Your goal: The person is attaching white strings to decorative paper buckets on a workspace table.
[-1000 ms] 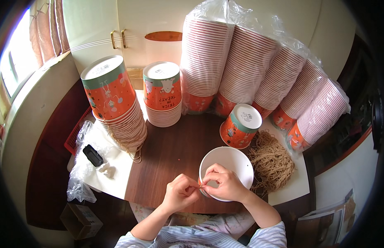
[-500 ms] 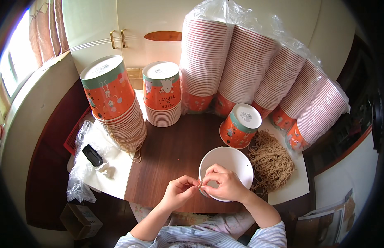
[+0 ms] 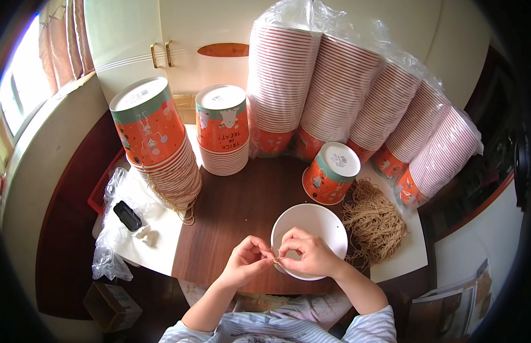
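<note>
A white-lined paper bucket (image 3: 328, 228) stands mouth up near the table's front edge, a small dark hole showing in its right wall. At its near left rim my two hands meet, fingertips pinched around a short bit of tan cord (image 3: 276, 260). My left hand (image 3: 249, 264) is just outside the rim, thumb and forefinger closed. Over the bucket's mouth, my right hand (image 3: 309, 252) pinches the cord with thumb and forefinger, and its other fingers are curled. Most of the cord is hidden by the fingers. To the right lies a tangled heap of tan cords (image 3: 377, 226).
Behind the bucket stands an upside-down orange and green bucket (image 3: 332, 174). Tall bagged stacks of buckets (image 3: 279, 86) line the back right. Two more upturned stacks (image 3: 222, 128) stand at the left, one draped with cords (image 3: 172, 183). A black tray (image 3: 128, 215) lies by clear plastic.
The open bucket has shifted slightly left. The left hand's fingers have lifted and spread a little, while both hands stay together at the rim.
</note>
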`<state>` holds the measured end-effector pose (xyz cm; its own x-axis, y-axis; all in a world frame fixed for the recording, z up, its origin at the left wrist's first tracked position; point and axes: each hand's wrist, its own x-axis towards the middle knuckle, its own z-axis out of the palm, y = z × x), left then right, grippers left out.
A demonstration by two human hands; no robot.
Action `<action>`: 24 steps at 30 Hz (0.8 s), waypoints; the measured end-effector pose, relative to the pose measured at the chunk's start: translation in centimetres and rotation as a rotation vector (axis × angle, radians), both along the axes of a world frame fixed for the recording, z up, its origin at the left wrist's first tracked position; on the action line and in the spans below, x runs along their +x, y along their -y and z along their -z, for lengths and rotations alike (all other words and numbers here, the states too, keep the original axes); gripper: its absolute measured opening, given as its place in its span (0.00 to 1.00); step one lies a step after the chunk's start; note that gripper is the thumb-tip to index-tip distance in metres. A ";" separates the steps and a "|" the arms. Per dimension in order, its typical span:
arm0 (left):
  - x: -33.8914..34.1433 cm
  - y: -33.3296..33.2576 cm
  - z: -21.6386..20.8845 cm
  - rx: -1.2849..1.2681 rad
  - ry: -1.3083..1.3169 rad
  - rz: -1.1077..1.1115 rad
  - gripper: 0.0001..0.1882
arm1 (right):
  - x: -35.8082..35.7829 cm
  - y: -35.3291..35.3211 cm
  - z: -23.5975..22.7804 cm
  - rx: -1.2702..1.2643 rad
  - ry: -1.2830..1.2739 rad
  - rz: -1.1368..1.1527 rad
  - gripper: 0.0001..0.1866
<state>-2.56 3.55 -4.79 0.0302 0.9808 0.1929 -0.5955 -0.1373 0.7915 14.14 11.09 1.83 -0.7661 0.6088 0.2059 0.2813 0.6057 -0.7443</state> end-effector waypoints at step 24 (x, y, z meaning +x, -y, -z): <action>-0.1 0.4 0.0 -0.046 0.089 0.029 0.08 | -0.1 0.9 -0.4 0.165 -0.108 -0.011 0.09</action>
